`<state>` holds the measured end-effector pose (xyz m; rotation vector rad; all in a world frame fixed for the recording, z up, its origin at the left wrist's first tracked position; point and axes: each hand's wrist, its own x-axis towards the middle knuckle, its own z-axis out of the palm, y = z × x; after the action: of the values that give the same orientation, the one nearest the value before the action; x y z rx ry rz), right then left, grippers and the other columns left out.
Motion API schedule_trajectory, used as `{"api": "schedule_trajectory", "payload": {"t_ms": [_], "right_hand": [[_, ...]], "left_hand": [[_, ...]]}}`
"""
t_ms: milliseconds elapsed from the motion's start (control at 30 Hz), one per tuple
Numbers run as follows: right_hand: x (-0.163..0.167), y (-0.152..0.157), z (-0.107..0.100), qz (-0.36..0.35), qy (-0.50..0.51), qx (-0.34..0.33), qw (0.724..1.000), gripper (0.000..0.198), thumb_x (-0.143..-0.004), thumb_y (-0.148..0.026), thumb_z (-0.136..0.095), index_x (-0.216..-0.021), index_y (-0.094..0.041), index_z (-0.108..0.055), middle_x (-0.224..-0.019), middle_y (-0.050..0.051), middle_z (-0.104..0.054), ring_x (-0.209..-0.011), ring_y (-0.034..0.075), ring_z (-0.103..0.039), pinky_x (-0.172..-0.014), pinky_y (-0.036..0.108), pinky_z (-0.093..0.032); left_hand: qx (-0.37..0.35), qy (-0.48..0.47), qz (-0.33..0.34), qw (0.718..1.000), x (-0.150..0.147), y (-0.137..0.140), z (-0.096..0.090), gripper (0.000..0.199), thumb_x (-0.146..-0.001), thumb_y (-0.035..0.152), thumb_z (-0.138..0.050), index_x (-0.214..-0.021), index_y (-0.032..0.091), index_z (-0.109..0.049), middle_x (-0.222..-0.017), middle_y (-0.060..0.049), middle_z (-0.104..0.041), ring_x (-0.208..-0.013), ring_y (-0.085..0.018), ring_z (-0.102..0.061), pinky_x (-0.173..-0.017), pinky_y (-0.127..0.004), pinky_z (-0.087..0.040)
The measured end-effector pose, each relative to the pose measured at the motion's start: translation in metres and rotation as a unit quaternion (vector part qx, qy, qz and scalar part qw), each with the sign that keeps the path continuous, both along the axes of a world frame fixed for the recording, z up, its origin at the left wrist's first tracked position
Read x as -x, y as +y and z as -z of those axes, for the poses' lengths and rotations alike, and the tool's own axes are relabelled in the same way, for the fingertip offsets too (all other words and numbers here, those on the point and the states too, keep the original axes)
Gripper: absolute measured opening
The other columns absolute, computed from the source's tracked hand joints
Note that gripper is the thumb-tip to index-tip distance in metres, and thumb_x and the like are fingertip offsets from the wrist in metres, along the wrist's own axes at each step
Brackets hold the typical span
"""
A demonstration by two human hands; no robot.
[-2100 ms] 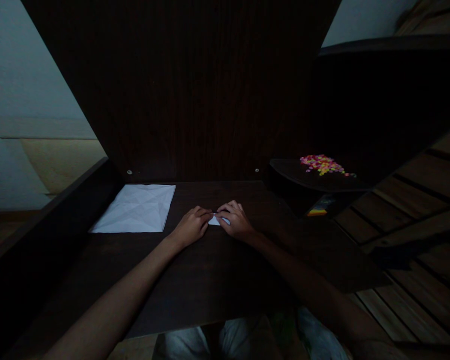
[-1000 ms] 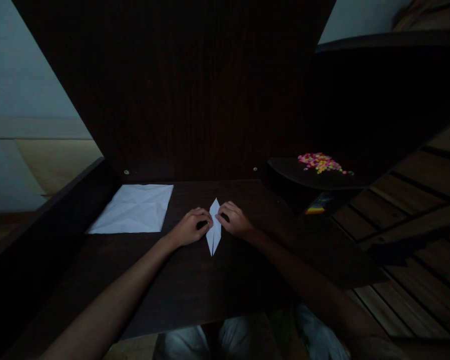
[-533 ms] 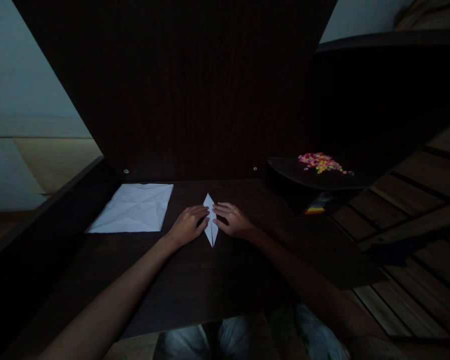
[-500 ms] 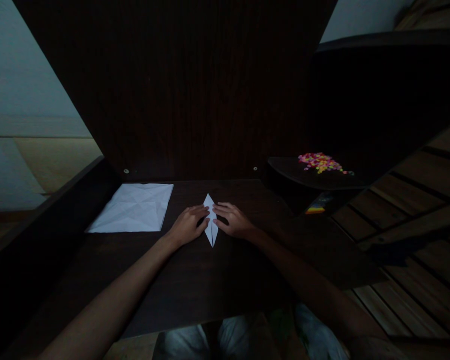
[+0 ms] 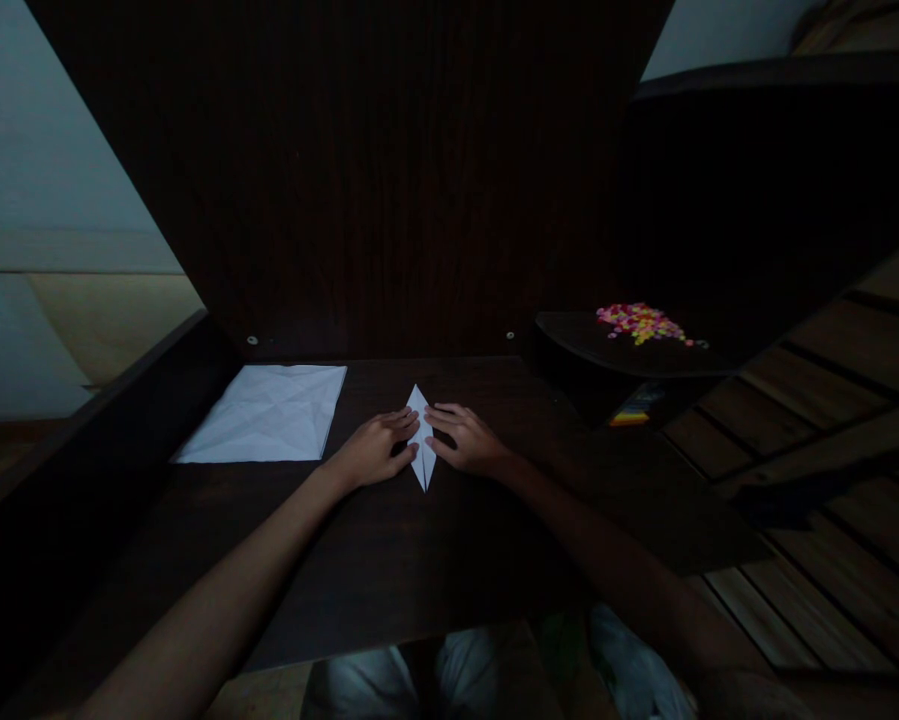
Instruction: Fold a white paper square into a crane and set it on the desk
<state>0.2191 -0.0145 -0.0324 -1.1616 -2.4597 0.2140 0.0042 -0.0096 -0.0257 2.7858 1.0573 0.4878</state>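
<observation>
White folded paper (image 5: 423, 456) between left hand (image 5: 378, 448) and right hand (image 5: 468, 441), both spread on it

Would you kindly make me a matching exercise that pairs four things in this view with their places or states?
Things
1. folded paper
2. creased white sheet
3. small colourful pieces
4. right hand

Places or states
A. heaped on the rounded shelf
B. touching the folded paper's right side
C. a long, narrow diamond shape
D. far left on the desk

Pairs: 1-C; 2-D; 3-A; 4-B
</observation>
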Motion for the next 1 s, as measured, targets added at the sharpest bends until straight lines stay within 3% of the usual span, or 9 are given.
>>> {"api": "schedule_trajectory", "payload": {"t_ms": [633,1000], "right_hand": [[0.0014,0.0004,0.0008,0.008,-0.013,-0.009,1.000,0.046,-0.088,-0.035,-0.054,-0.130,-0.015,-0.056,-0.135,0.011,-0.054,-0.127,0.027,-0.045,-0.102,0.046,-0.039],[0.0009,0.0009,0.0014,0.005,-0.022,-0.008,1.000,0.047,-0.090,-0.036,-0.051,-0.131,-0.014,-0.054,-0.137,0.011,-0.053,-0.128,0.026,-0.044,-0.103,0.045,-0.038]], "left_hand": [[0.020,0.000,0.005,1.000,0.0005,0.0021,0.0009,0.048,-0.088,0.032,-0.049,-0.129,0.008,-0.055,-0.136,-0.015,-0.051,-0.131,-0.024,-0.044,-0.110,-0.041,-0.035],[0.019,0.008,0.001,1.000,0.0010,0.0026,0.0019,0.047,-0.088,0.033,-0.048,-0.130,0.012,-0.055,-0.138,-0.013,-0.050,-0.132,-0.023,-0.042,-0.111,-0.041,-0.034]]}}
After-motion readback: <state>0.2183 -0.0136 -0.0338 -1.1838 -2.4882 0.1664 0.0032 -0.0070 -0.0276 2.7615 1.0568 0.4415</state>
